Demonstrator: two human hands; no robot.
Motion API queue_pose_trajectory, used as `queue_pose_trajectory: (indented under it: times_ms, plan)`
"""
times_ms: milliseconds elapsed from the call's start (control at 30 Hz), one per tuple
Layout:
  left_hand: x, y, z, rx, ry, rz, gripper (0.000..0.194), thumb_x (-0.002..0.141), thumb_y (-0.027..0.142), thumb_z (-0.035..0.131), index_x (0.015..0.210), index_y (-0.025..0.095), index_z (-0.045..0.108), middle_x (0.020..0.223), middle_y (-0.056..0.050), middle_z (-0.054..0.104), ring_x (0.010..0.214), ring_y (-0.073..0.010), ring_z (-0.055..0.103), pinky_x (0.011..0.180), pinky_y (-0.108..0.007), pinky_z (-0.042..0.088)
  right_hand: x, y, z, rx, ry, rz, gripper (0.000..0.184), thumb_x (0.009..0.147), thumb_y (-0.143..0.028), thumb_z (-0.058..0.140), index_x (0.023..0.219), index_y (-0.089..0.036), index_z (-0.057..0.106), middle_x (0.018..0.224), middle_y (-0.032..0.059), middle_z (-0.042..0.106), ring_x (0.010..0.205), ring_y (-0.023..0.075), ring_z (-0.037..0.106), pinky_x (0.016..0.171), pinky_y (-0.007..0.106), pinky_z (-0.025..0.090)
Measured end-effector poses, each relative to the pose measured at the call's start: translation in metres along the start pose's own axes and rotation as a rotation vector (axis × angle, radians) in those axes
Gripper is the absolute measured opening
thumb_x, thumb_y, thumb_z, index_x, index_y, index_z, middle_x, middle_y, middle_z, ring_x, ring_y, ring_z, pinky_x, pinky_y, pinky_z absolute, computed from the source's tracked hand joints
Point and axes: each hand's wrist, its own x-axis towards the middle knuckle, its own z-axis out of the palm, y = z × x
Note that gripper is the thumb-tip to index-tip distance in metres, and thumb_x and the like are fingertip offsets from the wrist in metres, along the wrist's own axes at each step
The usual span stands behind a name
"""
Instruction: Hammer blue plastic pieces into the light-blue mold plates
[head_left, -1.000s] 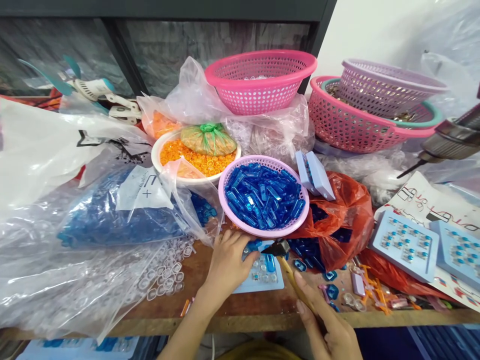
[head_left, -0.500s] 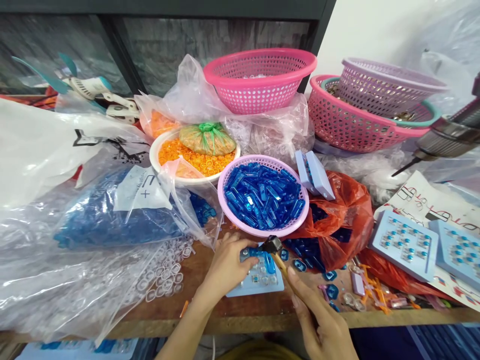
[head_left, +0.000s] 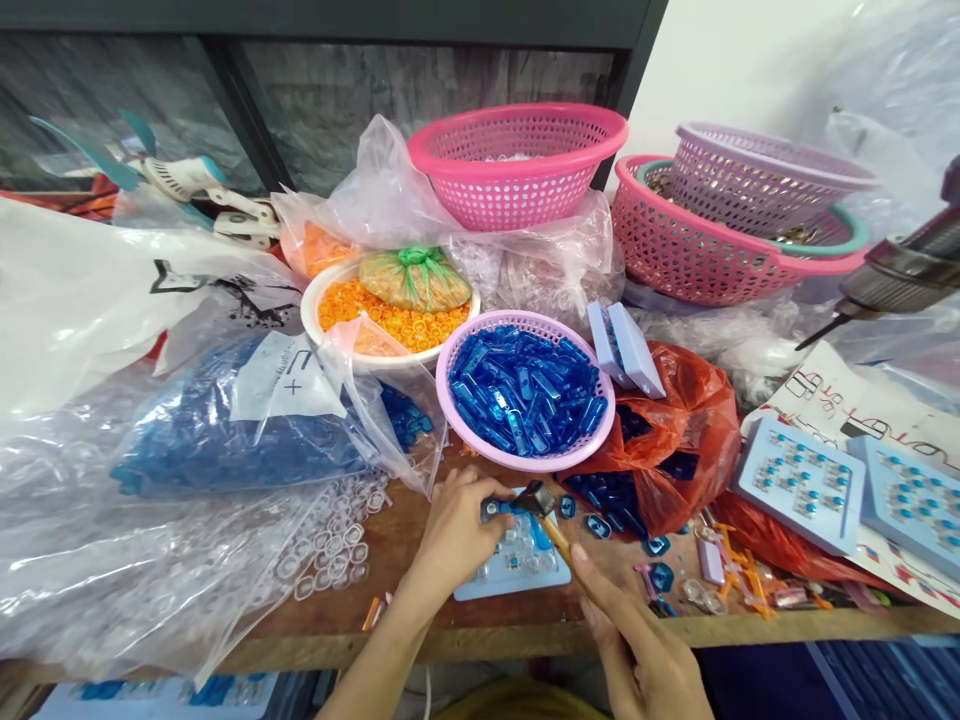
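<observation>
My right hand (head_left: pixel 637 620) is wrapped round the wooden handle of a small hammer (head_left: pixel 556 538). Its dark metal head is over the light blue tray (head_left: pixel 517 580) at the table's front. With fingers pinched, my left hand (head_left: pixel 461 530) holds a translucent blue plastic piece (head_left: pixel 495 510) on that tray, close beside the hammer head. Clear and blue small parts sit in rows on the tray. Whether the hammer head touches the blue piece is hard to tell. Behind my hands stands a lilac basket (head_left: pixel 444 405) full of long blue plastic pieces.
A red plastic bag (head_left: pixel 709 450) holding blue pieces lies right of the lilac basket. Clear rings (head_left: pixel 330 550) are scattered at left beside a bag of blue parts (head_left: pixel 217 440). A drill chuck (head_left: pixel 900 272) juts in from the right above filled trays (head_left: pixel 799 485).
The hammer head has shifted slightly left and down, nearer my left fingers. My left hand stays almost in place on the blue piece. The whole view has shifted slightly.
</observation>
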Motion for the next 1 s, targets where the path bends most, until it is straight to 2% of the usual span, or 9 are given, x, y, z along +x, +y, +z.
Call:
queue_pose_trajectory:
  times_ms: [100,267,367,433,533,700,833,900,1000]
  plan:
    - [0.000,0.001,0.000,-0.003,-0.017,-0.005,0.026,0.074,0.007,0.077,0.092,0.026,0.080,0.093,-0.004,0.070,0.101,-0.0272,0.065,0.092,-0.044,0.048,-0.003,0.000,-0.002,-0.035,0.030,-0.008,0.071,0.097,-0.008,0.051,0.160,-0.033,0.031,0.130,0.0080,0.072,0.116,0.0245,0.070,0.085,0.025,0.062]
    - [-0.004,-0.004,0.000,-0.012,-0.027,0.039,0.030,0.078,0.008,0.074,0.101,0.027,0.079,0.098,-0.005,0.072,0.103,-0.0282,0.065,0.094,-0.045,0.048,-0.004,0.003,0.004,-0.013,-0.056,-0.003,0.061,0.099,-0.011,0.048,0.156,-0.028,0.038,0.119,0.0069,0.077,0.119,0.0226,0.069,0.093,0.028,0.060]
    - [-0.016,-0.012,0.001,-0.110,0.051,0.140,0.034,0.084,0.011,0.068,0.113,0.026,0.075,0.107,-0.005,0.073,0.105,-0.0252,0.066,0.094,-0.041,0.050,-0.006,0.005,0.005,-0.004,-0.032,-0.005,0.058,0.099,-0.012,0.050,0.154,-0.027,0.041,0.125,0.0074,0.075,0.121,0.0226,0.067,0.093,0.026,0.059]
    - [-0.027,-0.015,0.002,-0.138,0.139,0.199,0.025,0.088,0.014,0.063,0.107,0.024,0.075,0.107,-0.006,0.072,0.104,-0.0236,0.065,0.093,-0.038,0.050,-0.010,0.006,0.001,-0.003,0.025,0.002,0.061,0.098,-0.012,0.052,0.156,-0.030,0.040,0.133,0.0062,0.070,0.120,0.0225,0.067,0.092,0.025,0.059]
    - [-0.042,-0.015,0.004,-0.058,0.238,0.272,0.014,0.091,0.019,0.062,0.090,0.025,0.075,0.101,-0.005,0.071,0.101,-0.0239,0.064,0.091,-0.039,0.048,-0.017,0.007,-0.011,0.007,0.122,0.093,0.064,0.098,-0.012,0.055,0.156,-0.036,0.040,0.132,0.0000,0.071,0.112,0.0186,0.070,0.093,0.022,0.057]
    - [-0.050,0.004,0.007,0.086,0.280,0.391,0.017,0.097,0.024,0.058,0.090,0.026,0.073,0.098,-0.004,0.071,0.094,-0.0225,0.062,0.086,-0.040,0.044,-0.033,0.017,-0.029,-0.013,0.215,0.271,0.058,0.098,-0.019,0.058,0.152,-0.036,0.046,0.134,-0.0039,0.067,0.119,0.0170,0.064,0.100,0.021,0.049]
    - [-0.043,0.028,0.022,0.183,0.218,0.514,0.015,0.097,0.021,0.058,0.093,0.025,0.072,0.098,-0.003,0.071,0.090,-0.0220,0.059,0.081,-0.040,0.043,-0.049,0.029,-0.032,-0.022,0.251,0.320,0.058,0.097,-0.020,0.060,0.151,-0.035,0.048,0.138,-0.0036,0.064,0.120,0.0157,0.064,0.101,0.020,0.046]
    - [-0.034,0.042,0.036,0.251,0.150,0.492,0.012,0.095,0.019,0.061,0.100,0.023,0.071,0.102,-0.005,0.071,0.092,-0.0239,0.059,0.079,-0.040,0.043,-0.056,0.034,-0.031,-0.013,0.260,0.372,0.055,0.096,-0.021,0.062,0.149,-0.034,0.052,0.135,-0.0028,0.068,0.118,0.0152,0.065,0.101,0.019,0.045]
    - [-0.017,0.063,0.060,0.344,-0.023,0.454,0.015,0.093,0.015,0.062,0.105,0.019,0.070,0.105,-0.008,0.072,0.097,-0.0270,0.059,0.082,-0.042,0.046,-0.063,0.038,-0.030,0.037,0.266,0.434,0.048,0.097,-0.022,0.061,0.144,-0.030,0.058,0.129,-0.0003,0.072,0.117,0.0176,0.067,0.099,0.021,0.048]
